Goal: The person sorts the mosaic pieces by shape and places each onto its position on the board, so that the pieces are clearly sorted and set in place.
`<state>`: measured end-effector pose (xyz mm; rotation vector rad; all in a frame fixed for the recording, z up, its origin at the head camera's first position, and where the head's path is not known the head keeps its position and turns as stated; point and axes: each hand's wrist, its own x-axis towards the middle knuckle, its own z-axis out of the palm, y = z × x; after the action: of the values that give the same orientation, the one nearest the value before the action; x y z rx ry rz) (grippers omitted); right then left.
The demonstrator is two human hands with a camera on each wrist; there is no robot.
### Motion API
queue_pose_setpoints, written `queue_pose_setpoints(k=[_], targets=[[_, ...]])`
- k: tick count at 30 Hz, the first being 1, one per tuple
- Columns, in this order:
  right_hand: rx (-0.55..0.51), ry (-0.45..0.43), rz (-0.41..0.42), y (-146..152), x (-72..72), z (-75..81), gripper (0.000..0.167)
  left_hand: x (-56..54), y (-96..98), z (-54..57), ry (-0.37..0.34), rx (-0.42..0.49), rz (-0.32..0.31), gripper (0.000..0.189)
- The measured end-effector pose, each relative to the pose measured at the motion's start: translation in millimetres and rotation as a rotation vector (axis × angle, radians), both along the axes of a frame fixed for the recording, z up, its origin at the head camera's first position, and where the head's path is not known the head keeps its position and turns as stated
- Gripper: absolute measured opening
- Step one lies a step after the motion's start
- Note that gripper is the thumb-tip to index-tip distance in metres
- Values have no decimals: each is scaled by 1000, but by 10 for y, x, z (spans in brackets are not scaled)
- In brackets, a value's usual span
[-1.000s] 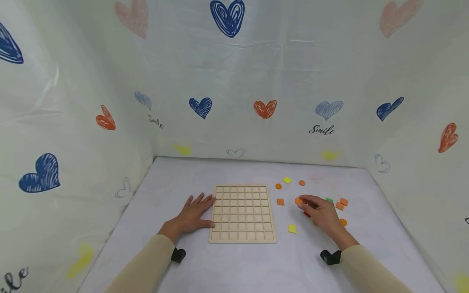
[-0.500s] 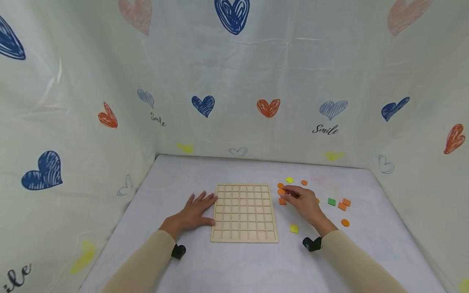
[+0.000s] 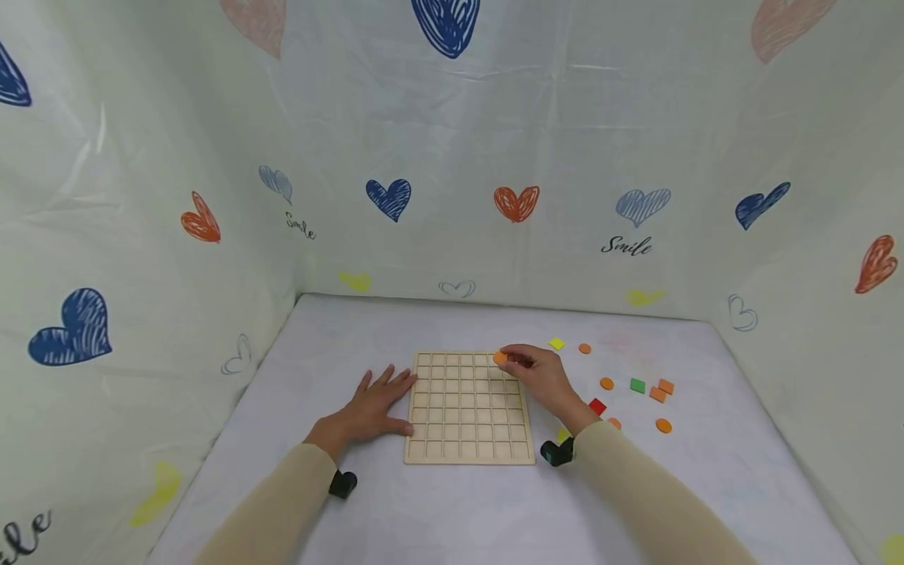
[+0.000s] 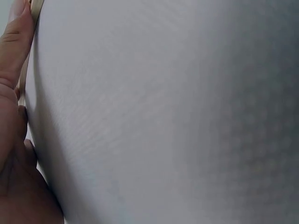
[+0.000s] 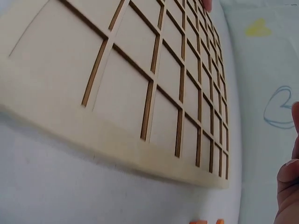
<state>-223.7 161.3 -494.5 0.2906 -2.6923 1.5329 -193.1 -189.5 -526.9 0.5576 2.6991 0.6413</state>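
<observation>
A pale wooden board [image 3: 459, 457] with a grid of square recesses lies on the white table. My left hand [image 3: 369, 413] rests flat with fingers spread, its fingertips and thumb at the board's left edge. In the left wrist view, part of that hand [image 4: 14, 60] shows beside the edge. My right hand [image 3: 549, 382] pinches an orange disc [image 3: 500, 358] between thumb and fingers, over the board's far right corner. The right wrist view shows the grid close up, with a bit of the right hand [image 5: 288, 179] at the side; the disc is outside that view.
Right of the board lie a yellow square [image 3: 557, 344], a green square [image 3: 638, 385], a red square [image 3: 596, 406], two orange squares [image 3: 657, 395] and several orange discs [image 3: 664, 425]. The right forearm partly covers another yellow square [image 3: 563, 434]. A heart-printed curtain [image 3: 452, 243] surrounds the table.
My right hand has carried the orange disc leftward from among the loose pieces to over the board's far right corner. The left hand has stayed at the board's left edge.
</observation>
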Motion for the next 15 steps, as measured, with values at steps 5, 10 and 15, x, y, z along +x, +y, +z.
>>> queue_pose_setpoints(k=[5, 10, 15], targets=[[-30, -8, 28, -163, -39, -2, 31, -2, 14, -5, 3, 2, -2, 108], [-33, -38, 71, -325, -72, -17, 30, -4, 13, -19, 11, 1, -2, 108], [-22, -55, 108, -521, -107, -40, 28, 2, 15, -33, 34, -11, 4, 108]])
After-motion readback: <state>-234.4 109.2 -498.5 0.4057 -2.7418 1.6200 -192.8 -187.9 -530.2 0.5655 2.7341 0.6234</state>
